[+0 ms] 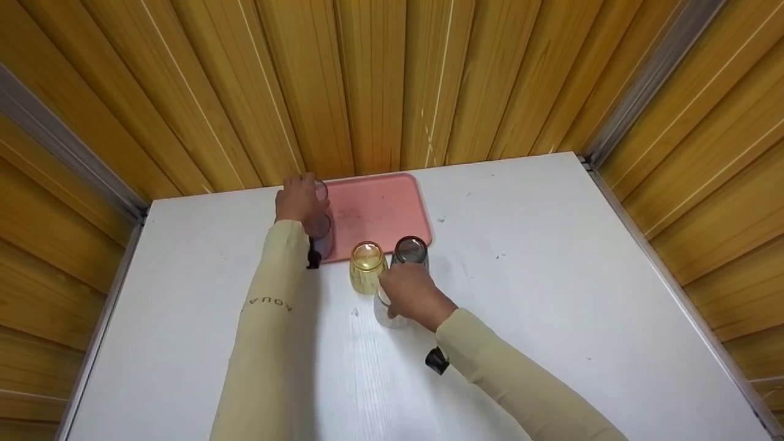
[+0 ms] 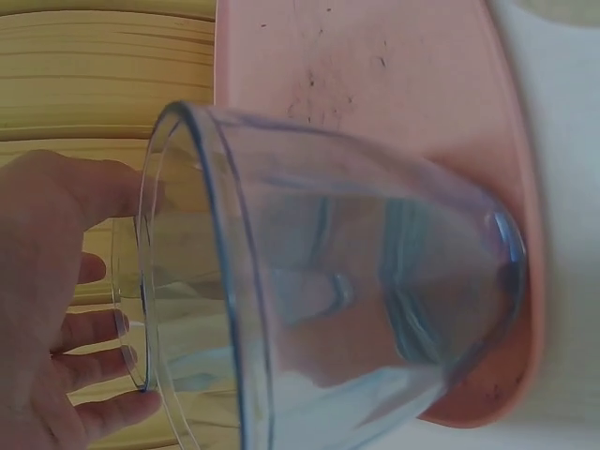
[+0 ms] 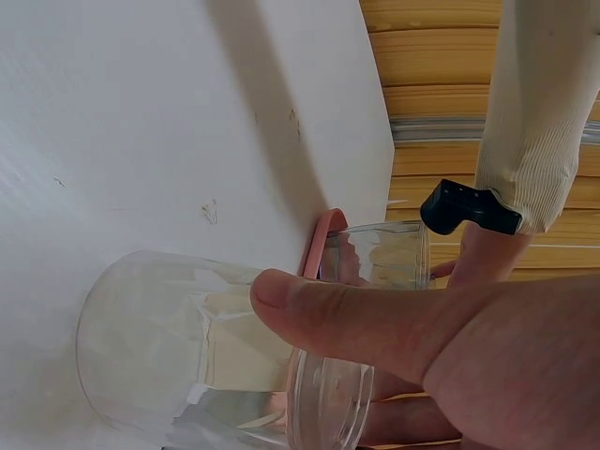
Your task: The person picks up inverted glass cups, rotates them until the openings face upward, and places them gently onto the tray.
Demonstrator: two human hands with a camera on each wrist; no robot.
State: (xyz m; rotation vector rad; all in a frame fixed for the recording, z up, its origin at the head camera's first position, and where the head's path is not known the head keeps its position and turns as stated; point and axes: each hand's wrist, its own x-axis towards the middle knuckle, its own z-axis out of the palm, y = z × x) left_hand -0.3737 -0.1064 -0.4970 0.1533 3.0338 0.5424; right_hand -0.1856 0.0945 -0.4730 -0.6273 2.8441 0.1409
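Note:
My left hand (image 1: 299,201) is at the left end of the pink tray (image 1: 383,211), its thumb and fingers around a clear glass (image 1: 321,190) near the back edge. Closer to me on the tray stands a bluish glass (image 2: 375,272), mouth up and tapering downward in the left wrist view. My right hand (image 1: 413,295) grips a clear glass (image 3: 141,347) in front of the tray. This glass appears to be mouth down on the table. Right behind it are a yellow glass (image 1: 367,269) and a dark grey glass (image 1: 411,248), the latter partly hidden by my hand.
The tray lies on a white table (image 1: 520,275), against its back edge. Yellow wood-look panels (image 1: 380,79) rise behind the table and along both sides. Dark camera mounts (image 1: 437,361) sit at both wrists.

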